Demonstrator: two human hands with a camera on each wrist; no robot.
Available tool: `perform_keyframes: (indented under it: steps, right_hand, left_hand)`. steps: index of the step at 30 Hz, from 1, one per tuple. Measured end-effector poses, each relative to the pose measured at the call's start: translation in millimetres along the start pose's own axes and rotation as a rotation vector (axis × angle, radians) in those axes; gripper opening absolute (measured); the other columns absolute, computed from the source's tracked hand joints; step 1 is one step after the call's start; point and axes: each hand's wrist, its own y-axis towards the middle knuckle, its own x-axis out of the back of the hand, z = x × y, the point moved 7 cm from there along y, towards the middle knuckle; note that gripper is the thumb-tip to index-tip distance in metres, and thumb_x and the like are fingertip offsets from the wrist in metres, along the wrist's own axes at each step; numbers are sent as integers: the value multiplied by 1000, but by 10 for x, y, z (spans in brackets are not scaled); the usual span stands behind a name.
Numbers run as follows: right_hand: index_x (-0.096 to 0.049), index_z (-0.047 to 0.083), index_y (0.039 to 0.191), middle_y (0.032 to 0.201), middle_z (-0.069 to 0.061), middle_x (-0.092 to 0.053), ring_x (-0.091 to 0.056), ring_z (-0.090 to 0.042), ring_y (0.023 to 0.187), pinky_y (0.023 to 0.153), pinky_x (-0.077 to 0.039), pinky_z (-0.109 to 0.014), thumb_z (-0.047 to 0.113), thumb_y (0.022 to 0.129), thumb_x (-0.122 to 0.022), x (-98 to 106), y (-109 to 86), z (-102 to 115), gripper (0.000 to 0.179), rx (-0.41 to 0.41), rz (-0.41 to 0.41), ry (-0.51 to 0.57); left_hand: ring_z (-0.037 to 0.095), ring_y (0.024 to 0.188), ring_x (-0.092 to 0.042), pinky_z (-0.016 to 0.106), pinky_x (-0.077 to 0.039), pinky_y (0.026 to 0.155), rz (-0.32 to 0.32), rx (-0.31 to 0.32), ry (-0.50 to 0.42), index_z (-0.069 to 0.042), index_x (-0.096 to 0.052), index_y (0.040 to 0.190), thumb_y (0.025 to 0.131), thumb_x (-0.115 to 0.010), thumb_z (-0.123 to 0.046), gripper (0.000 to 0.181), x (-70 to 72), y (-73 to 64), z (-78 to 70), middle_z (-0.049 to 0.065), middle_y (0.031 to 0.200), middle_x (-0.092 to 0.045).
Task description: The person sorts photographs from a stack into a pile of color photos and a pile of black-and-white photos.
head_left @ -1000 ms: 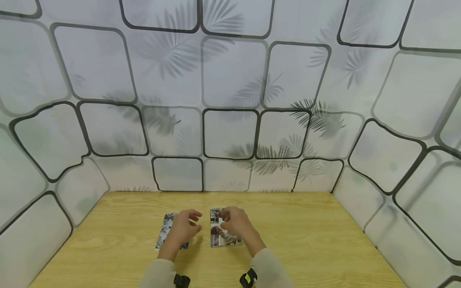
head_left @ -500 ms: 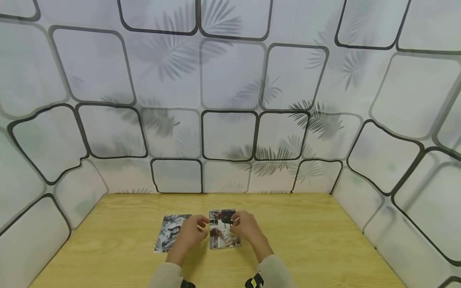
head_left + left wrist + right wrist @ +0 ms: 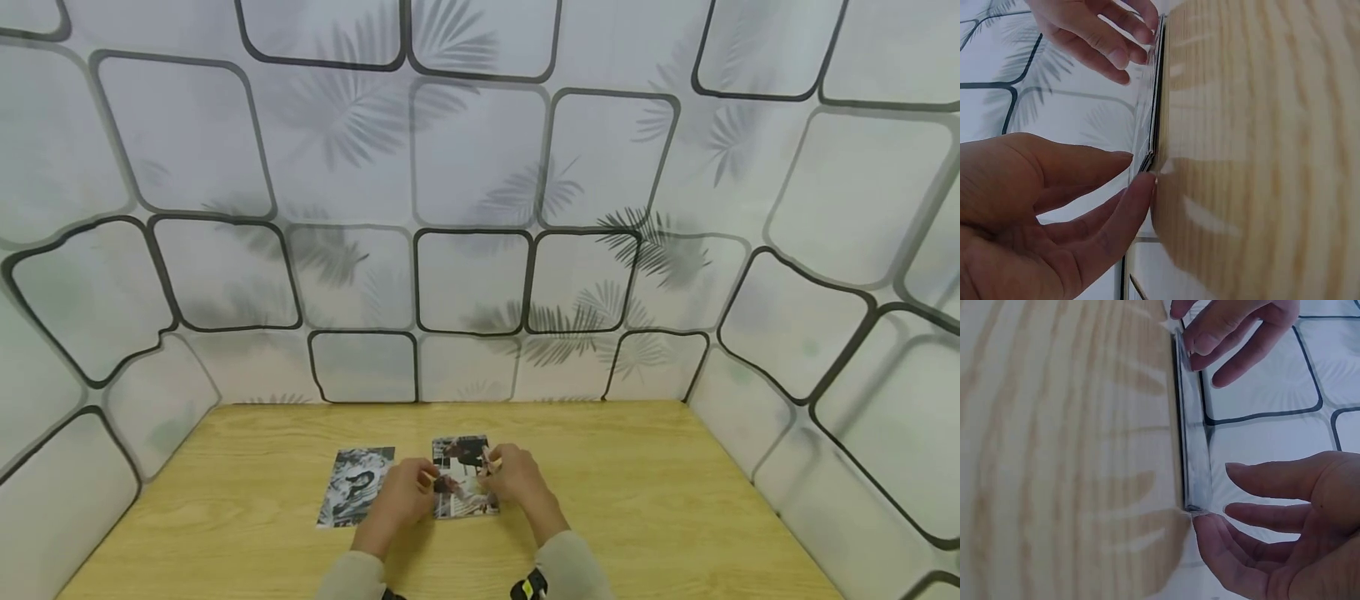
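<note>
A thin stack of picture cards (image 3: 459, 492) lies flat on the wooden table between the hands, a colour picture on top. My left hand (image 3: 405, 498) is at its left edge; in the left wrist view a fingertip (image 3: 1142, 187) touches the stack's corner, with the thumb close above. My right hand (image 3: 517, 479) stands at the right edge; in the right wrist view a fingertip (image 3: 1202, 525) touches the stack's end while the thumb stays apart from it. Left of the stack lies a black-and-white picture card (image 3: 354, 487), partly behind my left hand.
The light wooden table (image 3: 630, 500) extends to both sides of the cards. A pale curtain (image 3: 472, 275) with dark rounded squares and leaf prints surrounds the table at the back and sides.
My left hand has moved right, off the black-and-white card, to the stack's left edge. My right hand has drawn back from over the stack to its right edge.
</note>
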Motion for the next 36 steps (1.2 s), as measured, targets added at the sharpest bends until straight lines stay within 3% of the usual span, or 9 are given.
perform_keyframes:
  steps: [7, 14, 19, 24, 30, 36]
  right_hand:
    - [-69, -12, 110, 108, -28, -72, -69, -45, 99, 85, -59, -53, 11, 82, -85, -18, 29, -36, 39, 30, -31, -38]
    - [-69, -10, 110, 107, -27, -72, -69, -40, 96, 83, -60, -48, 11, 80, -87, -53, 47, -73, 40, 20, -18, -16]
    - [-67, -7, 113, 111, -28, -69, -68, -35, 89, 75, -60, -43, 8, 81, -87, -72, 42, -105, 40, 9, 9, -7]
    - [-67, -5, 108, 105, -27, -69, -66, -27, 77, 67, -58, -37, 4, 81, -85, -38, 51, -127, 33, 2, -5, -11]
    - [-71, -3, 100, 89, -23, -71, -66, -17, 55, 49, -56, -26, -6, 78, -81, 0, 65, -164, 25, -26, -29, 52]
    - [-70, -4, 98, 73, -11, -67, -63, -13, 53, 49, -56, -25, -5, 84, -76, 26, 60, -174, 14, -24, 5, 129]
  left_hand:
    - [30, 88, -70, 40, -57, 68, 14, 5, 42, 3, -71, 109, 74, -63, 11, 37, -8, 20, 16, 19, 98, -73]
    - [29, 90, -70, 41, -59, 70, 40, 40, 25, 2, -72, 109, 77, -68, 12, 34, -25, 25, 55, 17, 99, -74]
    - [24, 82, -69, 37, -57, 66, 37, 26, -4, 3, -71, 109, 73, -68, 15, 38, -29, 14, 50, 18, 99, -73]
    - [26, 84, -69, 39, -58, 68, 21, -6, -17, 5, -71, 111, 73, -72, 14, 40, -9, -2, 18, 21, 100, -72]
    - [32, 89, -70, 43, -60, 71, 21, 0, -7, 5, -69, 116, 78, -74, 10, 38, 9, -15, 7, 24, 103, -71]
    - [31, 89, -71, 43, -61, 73, 14, 2, -23, 5, -68, 118, 81, -75, 8, 38, 21, -6, -6, 23, 104, -70]
